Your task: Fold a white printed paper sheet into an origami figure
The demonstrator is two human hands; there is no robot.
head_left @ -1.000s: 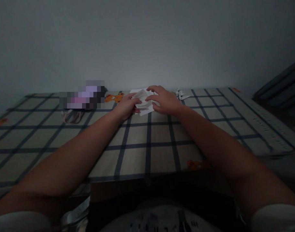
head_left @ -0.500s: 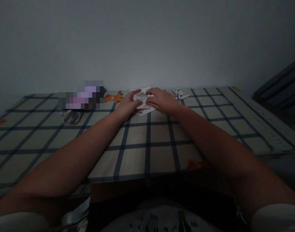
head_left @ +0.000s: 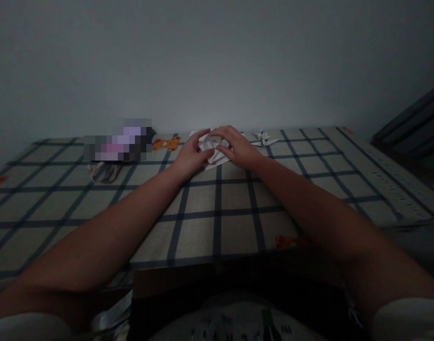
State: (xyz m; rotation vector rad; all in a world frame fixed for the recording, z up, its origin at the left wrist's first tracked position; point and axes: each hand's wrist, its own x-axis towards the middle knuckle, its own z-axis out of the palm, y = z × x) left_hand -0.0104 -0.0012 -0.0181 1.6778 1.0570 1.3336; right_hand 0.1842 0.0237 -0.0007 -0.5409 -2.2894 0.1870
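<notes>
A white piece of folded paper (head_left: 210, 145) lies between my two hands near the back of the table, partly covered by fingers. My left hand (head_left: 193, 154) holds its left side, thumb and fingers curved round it. From the right, my right hand (head_left: 238, 148) arches over it, with thumb and fingertips closed on the paper. Beneath them a flat white sheet (head_left: 217, 164) shows at its near edge. To the right of my right hand sits a folded paper crane (head_left: 264, 138), pale with pointed ends.
A blue-checked tablecloth (head_left: 199, 199) with bear prints covers the table. At the left lies a blurred-out purple and pink object (head_left: 122, 142) with a looped strap (head_left: 106, 173) beside it. A plain wall (head_left: 217, 66) rises behind the table. Dark slats (head_left: 416, 123) stand at the right.
My right fingers have shifted left and over the paper, and its thumb has moved close to my left thumb. The folded paper has changed shape slightly between my hands.
</notes>
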